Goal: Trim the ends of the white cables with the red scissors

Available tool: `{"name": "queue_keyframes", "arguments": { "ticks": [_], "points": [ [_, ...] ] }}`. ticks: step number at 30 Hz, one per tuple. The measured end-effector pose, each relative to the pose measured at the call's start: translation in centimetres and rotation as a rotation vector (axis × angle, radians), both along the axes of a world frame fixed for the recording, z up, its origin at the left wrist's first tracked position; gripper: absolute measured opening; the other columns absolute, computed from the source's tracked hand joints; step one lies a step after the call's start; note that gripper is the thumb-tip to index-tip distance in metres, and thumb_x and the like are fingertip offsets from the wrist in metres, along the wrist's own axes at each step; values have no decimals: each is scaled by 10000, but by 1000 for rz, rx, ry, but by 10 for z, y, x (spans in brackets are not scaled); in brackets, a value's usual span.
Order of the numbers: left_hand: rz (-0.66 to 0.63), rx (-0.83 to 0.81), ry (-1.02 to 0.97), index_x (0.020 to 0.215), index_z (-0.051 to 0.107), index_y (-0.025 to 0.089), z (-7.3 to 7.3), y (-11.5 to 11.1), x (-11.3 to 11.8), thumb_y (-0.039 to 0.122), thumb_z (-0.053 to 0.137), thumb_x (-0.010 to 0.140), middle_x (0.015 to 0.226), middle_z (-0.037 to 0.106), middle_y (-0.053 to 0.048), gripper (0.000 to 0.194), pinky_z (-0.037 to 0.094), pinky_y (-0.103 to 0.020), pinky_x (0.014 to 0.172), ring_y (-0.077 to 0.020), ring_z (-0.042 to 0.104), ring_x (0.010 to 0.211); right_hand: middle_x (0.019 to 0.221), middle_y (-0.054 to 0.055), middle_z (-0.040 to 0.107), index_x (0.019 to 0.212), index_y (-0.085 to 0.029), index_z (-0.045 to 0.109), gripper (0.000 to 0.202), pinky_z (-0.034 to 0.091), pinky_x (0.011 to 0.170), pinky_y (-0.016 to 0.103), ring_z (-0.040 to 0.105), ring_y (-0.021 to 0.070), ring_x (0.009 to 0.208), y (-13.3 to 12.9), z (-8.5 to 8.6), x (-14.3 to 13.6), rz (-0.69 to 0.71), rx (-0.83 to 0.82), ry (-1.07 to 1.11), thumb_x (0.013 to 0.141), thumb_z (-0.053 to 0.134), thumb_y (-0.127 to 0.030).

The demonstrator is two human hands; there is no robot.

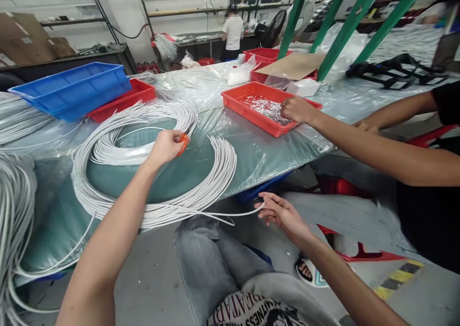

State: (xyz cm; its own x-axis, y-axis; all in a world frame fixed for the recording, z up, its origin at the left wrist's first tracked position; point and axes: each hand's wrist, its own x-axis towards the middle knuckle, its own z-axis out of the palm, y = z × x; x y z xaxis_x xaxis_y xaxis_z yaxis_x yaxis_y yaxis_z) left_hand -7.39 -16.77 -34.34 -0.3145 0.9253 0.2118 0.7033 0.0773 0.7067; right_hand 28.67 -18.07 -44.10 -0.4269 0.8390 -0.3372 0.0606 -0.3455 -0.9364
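My left hand [167, 146] is closed around an orange loop-shaped handle [183, 145], which looks like that of scissors; any blades are hidden. It is over a coil of white cable [143, 156] on the green table. A larger, open ring of white cables [224, 165] curves around beneath my left forearm. At the table's front edge, my right hand [282, 215] pinches the end of a single white cable [246, 214] between thumb and fingers. That cable runs left to the larger bundle and hangs above my lap.
A co-worker's hand [296, 109] reaches into a red tray [247, 117] of small shiny parts. Left of it stand a blue crate [72, 88] and another red tray [143, 92]. More white cables [14, 192] hang at the left edge. Green posts [336, 33] rise behind.
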Motion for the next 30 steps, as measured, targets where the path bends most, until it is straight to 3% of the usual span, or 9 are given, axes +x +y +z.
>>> {"name": "queue_keyframes", "arguments": {
  "ticks": [2, 4, 6, 9, 12, 15, 21, 26, 30],
  "points": [
    [-31, 1, 84, 605, 542, 150, 1, -1, 2, 422, 629, 744, 531, 494, 4, 318, 271, -243, 546, -109, 382, 554, 836, 128, 739, 1102, -225, 595, 337, 467, 503, 316, 671, 229, 596, 9, -7, 2, 128, 174, -177, 880, 591, -478],
    [-61, 3, 144, 601, 540, 151, 1, -1, 5, 426, 607, 758, 531, 487, 4, 324, 268, -245, 548, -111, 372, 557, 664, 55, 706, 1043, -216, 632, 318, 431, 497, 300, 618, 203, 504, 23, 1, 7, 282, 407, -408, 854, 624, -471],
    [-76, 8, 163, 600, 539, 150, 0, -2, 6, 418, 601, 761, 539, 481, 5, 319, 263, -246, 552, -111, 364, 562, 576, 26, 662, 875, -192, 652, 292, 397, 498, 281, 576, 175, 470, 35, 25, 11, 457, 531, -567, 860, 612, -481],
    [-86, 14, 178, 603, 535, 151, -1, -2, 5, 393, 591, 766, 546, 456, 11, 297, 247, -252, 554, -109, 343, 564, 574, 10, 618, 714, -185, 593, 385, 388, 551, 264, 549, 144, 523, 44, 69, 5, 662, 625, -528, 929, 507, -492],
    [-91, 26, 197, 593, 497, 160, -2, -2, 3, 373, 579, 773, 552, 404, 25, 290, 236, -256, 560, -104, 310, 564, 540, -18, 529, 699, -184, 596, 398, 311, 518, 257, 453, 121, 500, 56, 94, -21, 607, 775, -505, 921, 511, -503],
    [-92, 37, 226, 575, 448, 168, -3, -2, 2, 355, 563, 781, 556, 368, 33, 301, 230, -259, 567, -101, 280, 561, 520, -21, 509, 747, -177, 650, 361, 251, 497, 266, 413, 118, 475, 84, 89, -55, 441, 912, -610, 854, 597, -518],
    [-71, 42, 283, 571, 433, 185, -4, 0, 0, 316, 556, 774, 544, 359, 31, 271, 209, -270, 567, -113, 265, 551, 556, -22, 492, 661, -143, 590, 523, 285, 499, 239, 392, 99, 521, 131, 71, -99, 580, 718, -535, 687, 689, -656],
    [-81, 37, 268, 569, 417, 191, -4, -1, 2, 288, 561, 768, 539, 375, 24, 264, 188, -283, 562, -116, 265, 534, 516, -72, 399, 716, -170, 499, 518, 240, 451, 219, 333, 72, 472, 106, 79, -88, 464, 623, -319, 693, 713, -641],
    [-86, 23, 233, 556, 397, 191, -3, -2, 4, 266, 568, 758, 533, 350, 29, 274, 183, -287, 571, -117, 257, 538, 610, -34, 501, 785, -179, 521, 452, 308, 417, 219, 398, 76, 455, 74, 87, -80, 442, 547, -192, 782, 671, -606]
  ]
}}
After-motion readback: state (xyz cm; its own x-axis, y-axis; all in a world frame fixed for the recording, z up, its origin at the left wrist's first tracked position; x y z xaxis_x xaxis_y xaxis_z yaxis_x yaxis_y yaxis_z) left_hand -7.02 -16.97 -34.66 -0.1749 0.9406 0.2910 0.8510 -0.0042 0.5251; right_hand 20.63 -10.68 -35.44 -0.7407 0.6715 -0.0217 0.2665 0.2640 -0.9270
